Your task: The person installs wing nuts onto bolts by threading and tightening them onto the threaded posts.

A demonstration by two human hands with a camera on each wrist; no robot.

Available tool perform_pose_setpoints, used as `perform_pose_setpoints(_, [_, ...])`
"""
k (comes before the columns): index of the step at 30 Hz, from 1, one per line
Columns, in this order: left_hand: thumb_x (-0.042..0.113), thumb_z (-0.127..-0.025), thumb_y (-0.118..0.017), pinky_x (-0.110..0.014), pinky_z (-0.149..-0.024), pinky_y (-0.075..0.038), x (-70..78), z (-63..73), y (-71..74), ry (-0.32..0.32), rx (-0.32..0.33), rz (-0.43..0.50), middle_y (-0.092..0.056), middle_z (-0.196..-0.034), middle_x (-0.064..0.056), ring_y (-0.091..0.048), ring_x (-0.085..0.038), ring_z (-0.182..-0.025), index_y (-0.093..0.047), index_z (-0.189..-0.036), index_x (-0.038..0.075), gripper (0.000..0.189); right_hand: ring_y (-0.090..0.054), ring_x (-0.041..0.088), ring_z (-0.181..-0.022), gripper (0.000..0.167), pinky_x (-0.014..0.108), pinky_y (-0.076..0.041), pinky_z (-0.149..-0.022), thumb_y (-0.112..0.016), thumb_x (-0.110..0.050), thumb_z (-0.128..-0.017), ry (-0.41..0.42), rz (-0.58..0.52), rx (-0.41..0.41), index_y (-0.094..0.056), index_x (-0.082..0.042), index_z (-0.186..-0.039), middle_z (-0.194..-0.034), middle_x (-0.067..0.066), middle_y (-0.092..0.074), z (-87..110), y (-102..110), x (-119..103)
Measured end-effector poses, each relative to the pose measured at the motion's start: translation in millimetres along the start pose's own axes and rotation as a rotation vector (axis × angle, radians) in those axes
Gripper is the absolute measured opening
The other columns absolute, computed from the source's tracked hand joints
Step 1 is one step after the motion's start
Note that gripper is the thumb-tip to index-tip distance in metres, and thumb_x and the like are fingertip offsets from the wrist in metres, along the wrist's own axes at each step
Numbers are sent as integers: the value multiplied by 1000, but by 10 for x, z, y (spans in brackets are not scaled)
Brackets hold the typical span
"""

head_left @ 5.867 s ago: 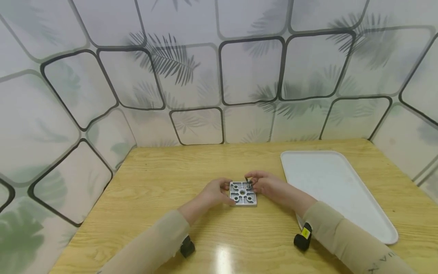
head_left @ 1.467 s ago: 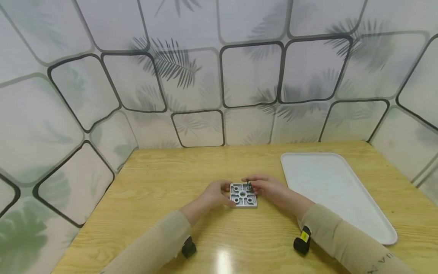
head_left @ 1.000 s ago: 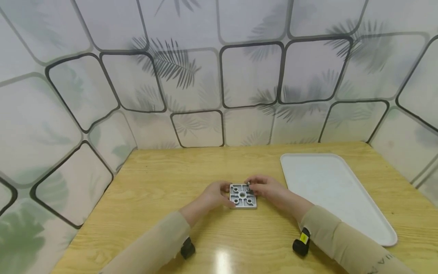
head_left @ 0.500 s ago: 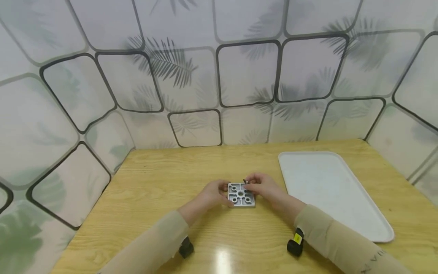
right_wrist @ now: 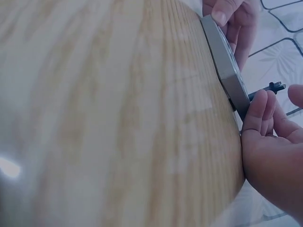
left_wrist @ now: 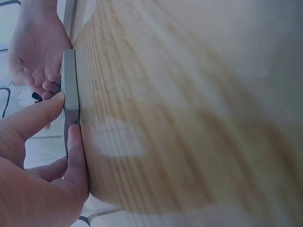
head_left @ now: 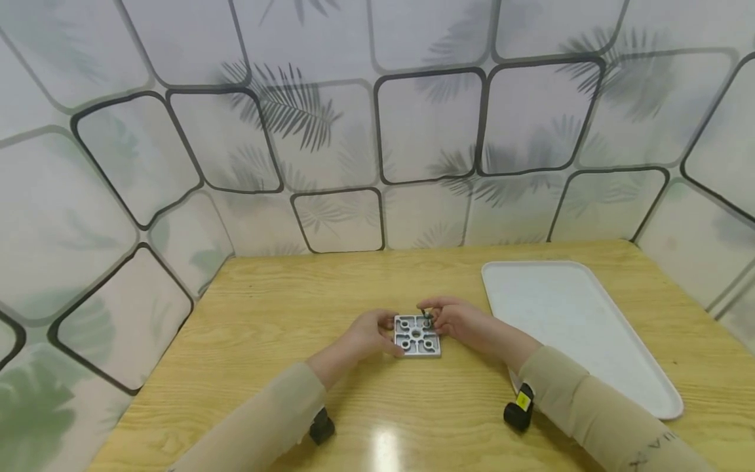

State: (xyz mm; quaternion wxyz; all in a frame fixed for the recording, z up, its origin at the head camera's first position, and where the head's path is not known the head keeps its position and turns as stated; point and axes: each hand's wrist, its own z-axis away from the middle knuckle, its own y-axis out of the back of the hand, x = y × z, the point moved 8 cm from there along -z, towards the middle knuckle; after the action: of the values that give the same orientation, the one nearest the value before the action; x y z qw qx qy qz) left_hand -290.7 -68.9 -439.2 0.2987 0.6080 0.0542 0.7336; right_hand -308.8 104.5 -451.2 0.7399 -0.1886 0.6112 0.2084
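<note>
- The left hand (head_left: 367, 335) pinches the left edge of a square metal plate (head_left: 417, 340); the right hand (head_left: 464, 324) is loosely spread at the far-right corner, a gap showing between its upper fingertip and an upright dark screw-like piece (right_wrist: 274, 87). Whether its lower fingers touch that piece, I cannot tell.
- The plate lies flat on, or barely above, the surface (head_left: 295, 295), the dark piece standing at its far-right corner hole.
- The plate could swivel if the left hand's hold, on one side only, slackens under a twist.
- The dark piece could lean and bind in its hole if a fingertip pushes it sideways; being small, it could also slip from a poor grip.
- The surface is yellowish wood grain, with a glare patch at the near side that could hide a dropped part.
- A white tray (head_left: 554, 321) lies to the right, beyond the right forearm.
- A pale backdrop (head_left: 336, 170) printed with rounded squares and palm leaves stands behind and on both sides.
</note>
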Motion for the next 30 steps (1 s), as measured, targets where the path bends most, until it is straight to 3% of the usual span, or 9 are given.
perform_pose_setpoints(5, [-8, -76, -88, -30, -92, -59, -3, -8, 1, 1, 6, -5, -68, -124, -16, -66, -20, -97, -54, -149, -5, 81, -56, 5, -92, 54, 19, -51, -87, -42, -4, -103, 14, -17, -10, -39, 19, -152, -118, -3, -64, -30, 7, 12])
perform_pose_setpoints(8, [-8, -75, -88, -31, -92, -59, -8, -15, -2, -1, 5, -3, -68, -124, -16, -66, -20, -97, -54, -149, -5, 81, -59, 5, -96, 50, 19, -52, -88, -44, -3, -105, 3, -5, 18, -43, 18, -151, -132, 9, -68, -31, 28, 38])
perform_pose_setpoints(11, [-8, -75, -88, -31, -93, -59, -11, -17, -4, -1, 0, 2, -68, -124, -15, -66, -20, -97, -54, -149, -5, 81, -62, 5, -104, 48, 19, -54, -91, -47, -3, -105, 5, 26, 36, -47, 16, -149, -150, 21, -60, -15, 32, 38])
perform_pose_setpoints(13, [-8, -75, -88, -31, -92, -59, -10, -18, -6, 1, -3, 2, -68, -124, -15, -66, -20, -97, -54, -149, -4, 81, -62, 5, -107, 47, 19, -54, -92, -49, -3, -105, 6, 41, 43, -49, 15, -148, -154, 23, -56, -4, 26, 33])
perform_pose_setpoints(20, [-6, -76, -89, -29, -90, -58, -25, -35, 2, 12, 2, -2, -68, -123, -14, -65, -19, -96, -55, -149, -4, 80, -62, 7, -103, 42, 19, -55, -90, -52, -2, -104, 13, 62, 62, -53, 16, -141, -127, 9, -68, 12, 1, 4])
perform_pose_setpoints(30, [-7, -75, -89, -29, -89, -58, -21, -30, -6, -3, 10, -15, -68, -123, -14, -64, -19, -95, -55, -148, -4, 81, -61, 8, -97, 33, 20, -54, -86, -59, -2, -101, 2, 102, 152, -60, 11, -132, -112, 2, -68, 9, 18, 38])
